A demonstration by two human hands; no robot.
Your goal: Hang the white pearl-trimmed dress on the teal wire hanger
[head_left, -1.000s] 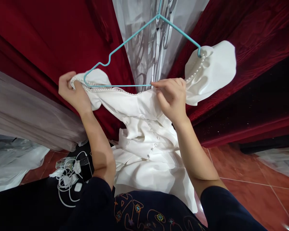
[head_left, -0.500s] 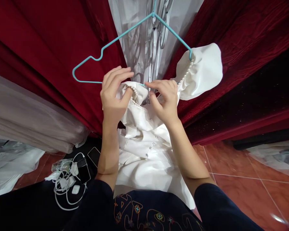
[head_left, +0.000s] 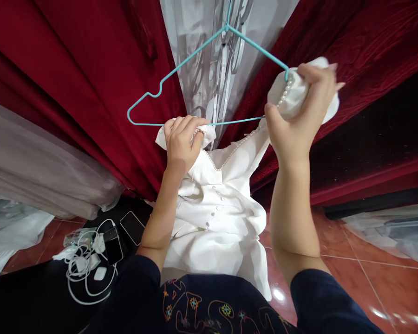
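A white dress [head_left: 230,208] with pearl-trimmed neckline and buttons down the front hangs from a turquoise hanger [head_left: 190,55]. Its right puff sleeve [head_left: 294,93] is looped over the hanger's right shoulder. The left end of the hanger is bare. My left hand [head_left: 183,141] is closed on the dress's left sleeve, thumb by the pearls, fingers at the hanger's bottom bar. My right hand [head_left: 296,116] is at the right sleeve, thumb and fingers spread wide across it; the fingertips are slightly blurred.
Red curtains [head_left: 101,60] hang on both sides of a white ornate metal stand [head_left: 223,79]. At lower left, phones [head_left: 113,246], tangled white cables [head_left: 87,278] and a small white case [head_left: 100,273] lie on a black surface. Red floor tiles [head_left: 397,287] show at right.
My right hand has moved from the neckline up and right to the right sleeve. My left hand has closed on the left sleeve and shifted slightly right. The hanger has shifted right.
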